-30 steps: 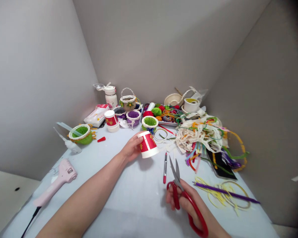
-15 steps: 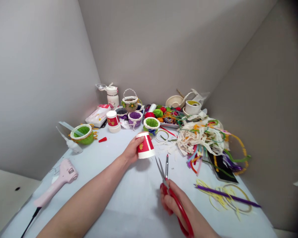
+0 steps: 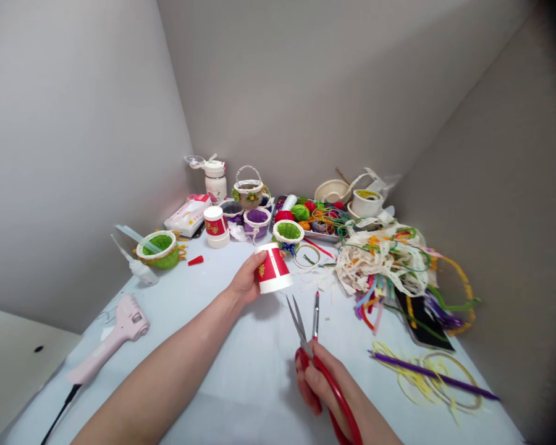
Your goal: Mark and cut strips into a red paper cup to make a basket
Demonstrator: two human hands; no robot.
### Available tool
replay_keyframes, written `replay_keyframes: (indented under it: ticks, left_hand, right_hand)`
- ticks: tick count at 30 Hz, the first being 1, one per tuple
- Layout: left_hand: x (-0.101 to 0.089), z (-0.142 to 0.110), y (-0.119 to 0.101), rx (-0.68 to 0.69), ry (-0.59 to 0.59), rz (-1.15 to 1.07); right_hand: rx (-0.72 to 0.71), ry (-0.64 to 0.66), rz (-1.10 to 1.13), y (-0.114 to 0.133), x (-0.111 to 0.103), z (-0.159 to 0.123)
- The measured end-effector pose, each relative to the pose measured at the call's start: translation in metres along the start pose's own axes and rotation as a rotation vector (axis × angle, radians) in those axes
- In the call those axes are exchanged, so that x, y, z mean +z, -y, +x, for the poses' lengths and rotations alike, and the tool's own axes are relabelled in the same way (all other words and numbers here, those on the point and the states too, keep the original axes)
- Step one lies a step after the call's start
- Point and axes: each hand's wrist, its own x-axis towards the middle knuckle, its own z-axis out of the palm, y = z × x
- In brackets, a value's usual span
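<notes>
In my left hand (image 3: 246, 279) is a red and white paper cup (image 3: 274, 272), tilted, its wide rim facing down and toward me. My fingers wrap its left side. My right hand (image 3: 319, 377) grips red-handled scissors (image 3: 336, 395) by the handles. Their blades are slightly parted and point toward the cup, apart from it. A pen (image 3: 315, 315) lies on the table just beyond my right hand. Behind the cup stands a small green woven basket (image 3: 288, 232) with a white rim.
A pink glue gun (image 3: 120, 330) lies on the left beside a glue bottle (image 3: 143, 271). At the back are a tray of yarn balls (image 3: 322, 235) and another red and white cup (image 3: 216, 226). To the right are tangled lace (image 3: 382, 259), a phone (image 3: 424, 324) and a purple stick (image 3: 435, 374).
The view has shifted slightly, so the table things appear farther right. The scissors have come slightly left relative to the cup and pen. Both hands keep their holds.
</notes>
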Motion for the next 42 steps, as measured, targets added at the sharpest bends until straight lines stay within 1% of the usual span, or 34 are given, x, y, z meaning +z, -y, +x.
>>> replay_keyframes:
  ticks: [2, 5, 12, 19, 25, 32, 42]
  left_hand:
    - [0.001, -0.001, 0.0, -0.01, 0.016, 0.0]
    - [0.003, -0.003, 0.001, -0.042, 0.053, -0.026]
    - [0.004, -0.005, 0.006, -0.069, 0.11, -0.043]
    - [0.006, -0.008, 0.012, -0.09, 0.165, -0.063]
    - [0.01, -0.01, 0.015, -0.09, 0.161, -0.071]
    - [0.01, -0.011, 0.017, -0.095, 0.135, -0.038]
    - [0.009, -0.011, 0.019, -0.118, 0.174, -0.015]
  right_hand:
    - [0.024, -0.002, -0.015, -0.004, -0.002, 0.001]
    - [0.025, -0.012, -0.024, -0.008, -0.004, 0.002]
    - [0.037, -0.067, -0.009, -0.003, -0.001, 0.0]
    - [0.048, -0.061, -0.015, -0.008, -0.003, 0.003]
    - [0.057, -0.075, -0.01, -0.011, -0.002, 0.003]
    - [0.06, -0.091, -0.01, -0.01, -0.002, 0.003]
    - [0.095, -0.115, -0.018, -0.007, -0.002, 0.003]
